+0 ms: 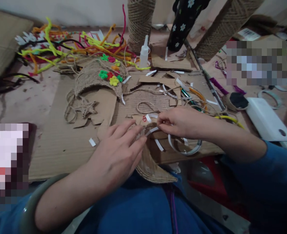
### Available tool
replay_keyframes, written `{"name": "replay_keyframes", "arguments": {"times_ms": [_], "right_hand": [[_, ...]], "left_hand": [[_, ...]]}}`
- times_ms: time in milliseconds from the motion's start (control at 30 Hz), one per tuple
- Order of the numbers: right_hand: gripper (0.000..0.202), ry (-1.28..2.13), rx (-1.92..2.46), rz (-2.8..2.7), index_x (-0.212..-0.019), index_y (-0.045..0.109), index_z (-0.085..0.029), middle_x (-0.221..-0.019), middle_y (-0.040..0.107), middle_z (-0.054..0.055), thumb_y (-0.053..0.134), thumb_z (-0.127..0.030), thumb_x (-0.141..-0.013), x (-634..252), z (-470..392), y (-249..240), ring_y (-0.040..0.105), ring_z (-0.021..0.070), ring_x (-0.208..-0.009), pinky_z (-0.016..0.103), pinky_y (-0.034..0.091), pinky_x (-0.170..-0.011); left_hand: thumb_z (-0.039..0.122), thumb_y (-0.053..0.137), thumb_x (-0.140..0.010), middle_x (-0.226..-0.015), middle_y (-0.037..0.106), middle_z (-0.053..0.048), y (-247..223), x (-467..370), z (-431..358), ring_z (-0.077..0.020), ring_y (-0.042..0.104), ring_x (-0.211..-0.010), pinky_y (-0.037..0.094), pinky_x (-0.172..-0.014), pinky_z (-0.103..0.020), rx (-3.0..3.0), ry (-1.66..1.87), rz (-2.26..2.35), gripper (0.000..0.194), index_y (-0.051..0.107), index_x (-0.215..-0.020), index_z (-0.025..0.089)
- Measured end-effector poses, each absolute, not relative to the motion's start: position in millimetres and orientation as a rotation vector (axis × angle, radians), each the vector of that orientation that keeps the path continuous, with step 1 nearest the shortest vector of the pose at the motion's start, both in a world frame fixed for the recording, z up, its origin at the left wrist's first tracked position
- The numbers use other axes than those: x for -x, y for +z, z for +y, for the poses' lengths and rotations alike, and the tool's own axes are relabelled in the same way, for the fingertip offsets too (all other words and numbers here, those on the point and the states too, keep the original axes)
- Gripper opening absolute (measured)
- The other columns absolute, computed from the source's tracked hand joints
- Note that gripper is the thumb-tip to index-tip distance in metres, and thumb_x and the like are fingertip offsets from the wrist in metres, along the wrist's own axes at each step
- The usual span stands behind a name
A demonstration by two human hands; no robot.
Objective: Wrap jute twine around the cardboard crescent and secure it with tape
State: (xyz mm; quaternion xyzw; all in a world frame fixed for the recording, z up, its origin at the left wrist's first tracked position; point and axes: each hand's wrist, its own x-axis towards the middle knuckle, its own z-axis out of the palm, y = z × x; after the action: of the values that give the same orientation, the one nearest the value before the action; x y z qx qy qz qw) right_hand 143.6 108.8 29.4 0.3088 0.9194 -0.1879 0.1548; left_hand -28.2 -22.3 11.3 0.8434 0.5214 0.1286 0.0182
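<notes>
Cardboard (67,152) lies on the table (2,100) before us; at its near edge, our left hand (123,146), nearer the middle of the crescent (148,166), seems to grip its outer curve; the crescent's long axis runs down toward us, hollow facing right; our right hand (166,123), at its upper end, seemingly pinches a white strip (152,130); the roll (186,152) sits just below.

Two bare hands sit close together just inside the near edge of the worktop (9,100). The left forearm (70,198) slants in over that edge, the left hand (121,146) back up, fingers slightly fanned and bent downward. Opposite, the right forearm (228,139) reaches inward, wrist nearly straight, the right hand (176,122) pinching thumb against forefinger, other fingers curled.
</notes>
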Motion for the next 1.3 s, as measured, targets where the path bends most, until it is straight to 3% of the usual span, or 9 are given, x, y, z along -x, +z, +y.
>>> {"name": "replay_keyframes", "arguments": {"times_ms": [1300], "right_hand": [[0.022, -0.535, -1.194, 2.594, -0.077, 0.064, -0.021, -0.067, 0.065, 0.002, 0.043, -0.026, -0.08, -148.6, 92.0, 18.2, 0.056, 0.0148, -0.06, 0.024, 0.029, -0.052]], "left_hand": [[0.02, 0.045, -0.088, -0.127, 0.061, -0.014, -0.7, 15.2, 2.1, -0.0348, 0.047, -0.124, 0.045, -0.09, -0.051, -2.641, 0.195, 1.574, 0.03, 0.064, -0.111, 0.014]]}}
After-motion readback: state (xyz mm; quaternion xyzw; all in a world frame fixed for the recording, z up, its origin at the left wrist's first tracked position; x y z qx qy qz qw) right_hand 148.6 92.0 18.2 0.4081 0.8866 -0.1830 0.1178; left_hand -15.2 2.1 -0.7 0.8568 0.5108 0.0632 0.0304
